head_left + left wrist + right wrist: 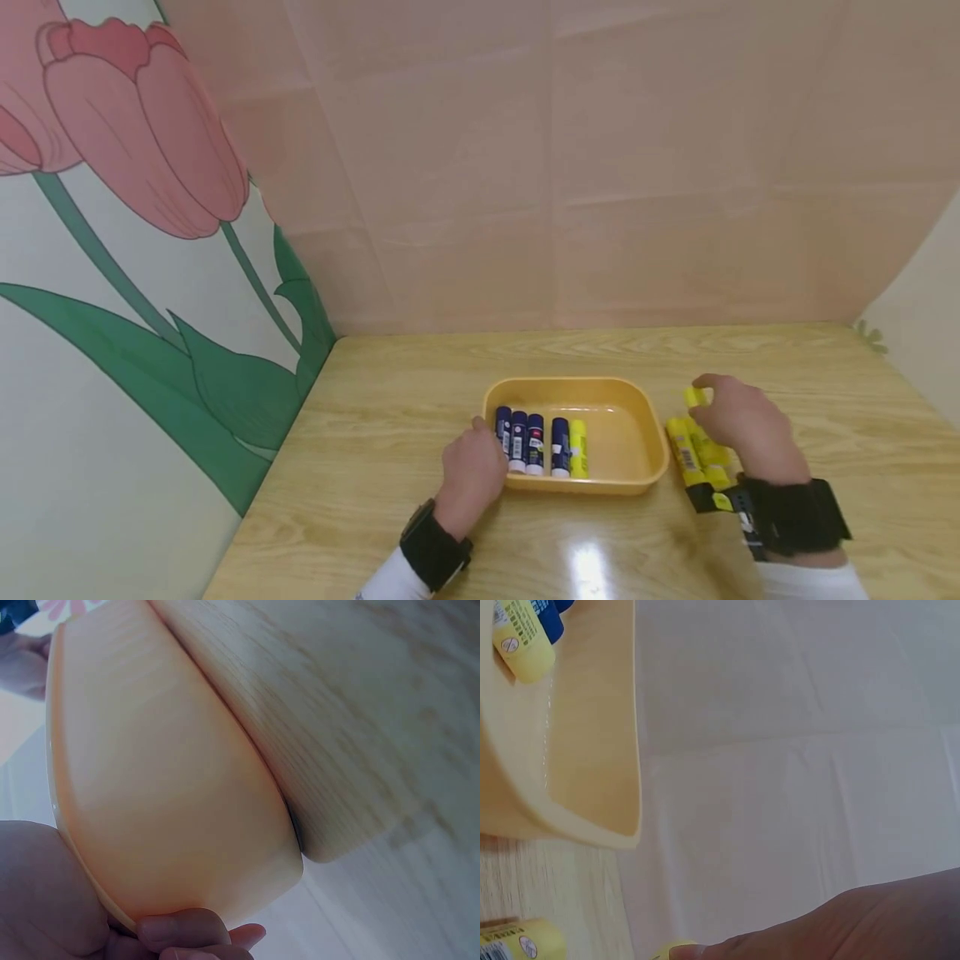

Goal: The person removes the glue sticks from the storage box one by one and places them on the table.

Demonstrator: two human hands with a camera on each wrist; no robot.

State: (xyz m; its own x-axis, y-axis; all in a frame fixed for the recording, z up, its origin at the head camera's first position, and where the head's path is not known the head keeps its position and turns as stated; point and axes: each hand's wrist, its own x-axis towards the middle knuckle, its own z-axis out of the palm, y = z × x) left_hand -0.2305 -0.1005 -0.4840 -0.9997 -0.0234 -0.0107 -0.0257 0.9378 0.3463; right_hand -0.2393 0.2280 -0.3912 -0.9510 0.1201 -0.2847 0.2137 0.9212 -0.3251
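A shallow orange-yellow plastic tray (pixel 626 442) sits on the table. In its left half several navy glue sticks (pixel 535 443) lie side by side, with one yellow glue stick (pixel 578 450) at their right. My left hand (pixel 472 468) grips the tray's left rim; the left wrist view shows its fingers curled against the outer wall (pixel 172 772). Right of the tray, my right hand (pixel 750 427) pinches a yellow glue stick (pixel 694 397) between thumb and fingers. Below that hand, more yellow glue sticks (pixel 684 450) lie on the table, partly hidden by it.
The wood-grain table (pixel 390 400) extends around the tray. A pinkish covering (pixel 555 183) hangs behind it, and a wall with painted tulips (pixel 142 125) stands at the left. Black bands (pixel 795 515) are strapped on both wrists.
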